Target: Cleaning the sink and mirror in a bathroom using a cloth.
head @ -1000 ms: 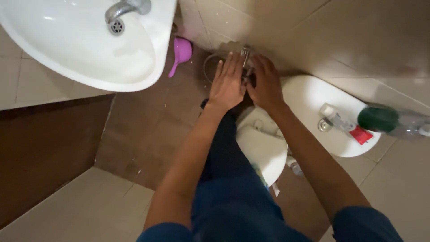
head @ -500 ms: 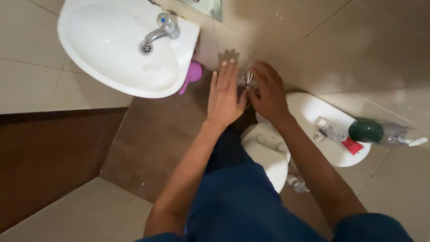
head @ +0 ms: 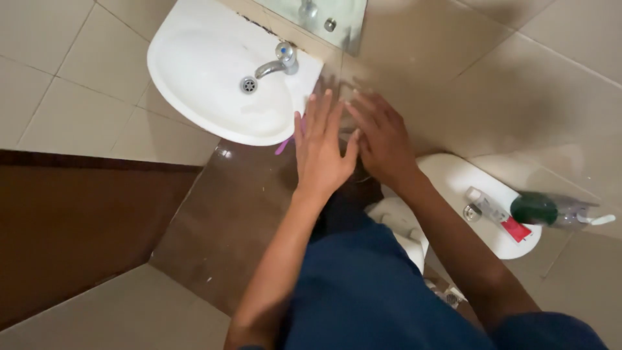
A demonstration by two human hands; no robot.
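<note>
Overhead, reading left to right: white wash basin [head: 220, 84] on the tiled wall, chrome tap [head: 277, 61] at its rear edge, dry bowl. A purple object [head: 283, 145] shows just below the basin rim, mostly hidden. Left hand [head: 321, 152] is flat, fingers spread, holding nothing. Right hand [head: 382, 142] sits just beside it, fingers also loose and apart, empty. Both hover in front of the wall, low between basin and toilet; whatever lies under the palms cannot be made out. Right of them: toilet tank lid [head: 453, 178], white, carrying a small tube [head: 492, 210] and a green-capped bottle [head: 551, 210] lying on its side. Judgement: hands are between grips, near the wall fitting area. Any further move calls for a fresh grasp, since neither hand is closed on anything.
</note>
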